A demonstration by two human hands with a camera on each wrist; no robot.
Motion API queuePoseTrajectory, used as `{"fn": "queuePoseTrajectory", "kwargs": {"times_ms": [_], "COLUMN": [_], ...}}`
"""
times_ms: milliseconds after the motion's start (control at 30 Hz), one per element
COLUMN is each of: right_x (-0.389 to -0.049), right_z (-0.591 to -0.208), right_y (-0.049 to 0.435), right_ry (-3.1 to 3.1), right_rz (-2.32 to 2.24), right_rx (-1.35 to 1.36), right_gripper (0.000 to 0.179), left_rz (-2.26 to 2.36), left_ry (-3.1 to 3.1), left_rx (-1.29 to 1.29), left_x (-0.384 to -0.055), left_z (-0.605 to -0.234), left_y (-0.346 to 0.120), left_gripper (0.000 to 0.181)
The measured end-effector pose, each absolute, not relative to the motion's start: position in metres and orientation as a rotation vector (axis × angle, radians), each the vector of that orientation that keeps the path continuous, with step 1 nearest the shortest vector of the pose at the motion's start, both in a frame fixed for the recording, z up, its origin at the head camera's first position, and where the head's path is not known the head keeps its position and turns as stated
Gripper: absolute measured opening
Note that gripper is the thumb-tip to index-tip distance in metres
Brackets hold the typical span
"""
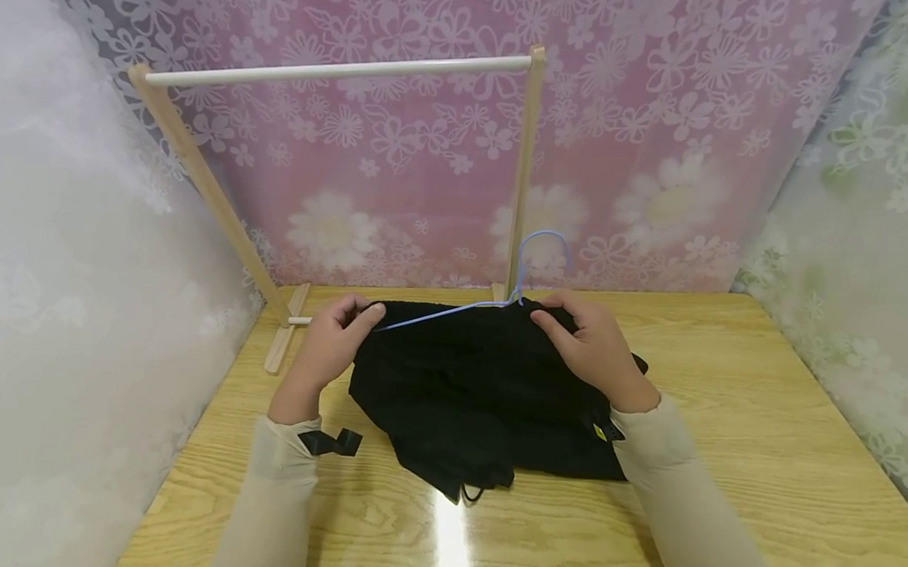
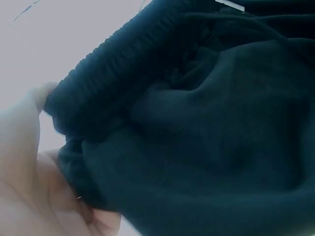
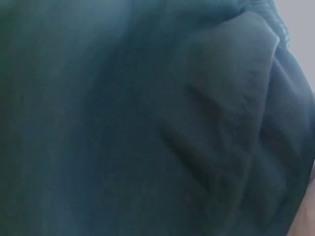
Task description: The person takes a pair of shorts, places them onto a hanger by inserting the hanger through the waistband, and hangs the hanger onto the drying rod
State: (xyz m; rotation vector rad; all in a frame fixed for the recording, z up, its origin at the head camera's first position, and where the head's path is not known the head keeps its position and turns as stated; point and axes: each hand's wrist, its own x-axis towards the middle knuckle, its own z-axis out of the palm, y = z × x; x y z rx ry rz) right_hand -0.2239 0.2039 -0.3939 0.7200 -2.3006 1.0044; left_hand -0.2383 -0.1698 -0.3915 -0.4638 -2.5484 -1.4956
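Black elastic-waist pants (image 1: 450,383) hang in folds between my hands, their lower part on the table. A gathered waistband (image 2: 118,69) shows in the left wrist view. My left hand (image 1: 335,338) pinches the left end of the waistband between thumb and fingers. A thin blue hanger (image 1: 453,311) slants along the top edge, its hook standing up; its right part is hidden by the cloth. Just right of the hook, my right hand (image 1: 590,347) pinches the top edge of the pants. Mostly cloth with a seam (image 3: 263,118) fills the right wrist view.
Behind my hands stands a wooden rack with a white top rail (image 1: 341,69), wooden posts (image 1: 525,169) and a foot (image 1: 281,348) at the left. Flower-patterned sheeting (image 1: 428,166) borders the wood-grain table (image 1: 748,461). A black strap (image 1: 332,442) dangles from my left cuff.
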Motion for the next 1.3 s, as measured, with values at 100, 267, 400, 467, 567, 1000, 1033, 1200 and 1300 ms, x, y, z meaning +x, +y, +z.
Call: {"fn": "queuePoseTrajectory", "kwargs": {"times_ms": [100, 267, 400, 467, 567, 1000, 1033, 1200, 1300], "right_x": [-0.224, -0.224, -0.222, -0.222, -0.222, -0.221, -0.221, -0.218, -0.216], "right_z": [-0.396, -0.395, -0.392, -0.391, -0.390, -0.392, -0.392, -0.393, -0.393], "right_y": [0.205, 0.206, 0.206, 0.206, 0.205, 0.200, 0.200, 0.196, 0.193], "right_ry": [-2.272, -2.187, -2.141, -2.135, -2.124, -2.099, -2.110, -2.180, -2.210], "right_rz": [0.979, 1.053, 1.111, 1.108, 1.101, 1.110, 1.109, 1.110, 1.112], "right_rx": [0.675, 0.617, 0.611, 0.622, 0.635, 0.741, 0.741, 0.766, 0.772], "right_gripper": [0.015, 0.017, 0.018, 0.019, 0.020, 0.023, 0.022, 0.020, 0.020], "left_rz": [-1.451, -1.422, -1.351, -1.324, -1.308, -1.236, -1.242, -1.214, -1.186], "left_ry": [-2.559, -2.567, -2.648, -2.648, -2.563, -2.690, -2.689, -2.702, -2.706], "left_rx": [-0.571, -0.696, -0.741, -0.682, -0.553, -0.862, -0.891, -0.906, -0.902], "left_x": [-0.238, -0.236, -0.237, -0.238, -0.237, -0.235, -0.235, -0.233, -0.232], "left_z": [-0.392, -0.390, -0.388, -0.387, -0.387, -0.391, -0.391, -0.391, -0.392], "left_y": [-0.170, -0.174, -0.172, -0.170, -0.169, -0.165, -0.164, -0.157, -0.153], "left_gripper": [0.034, 0.035, 0.040, 0.039, 0.040, 0.027, 0.025, 0.023, 0.024]}}
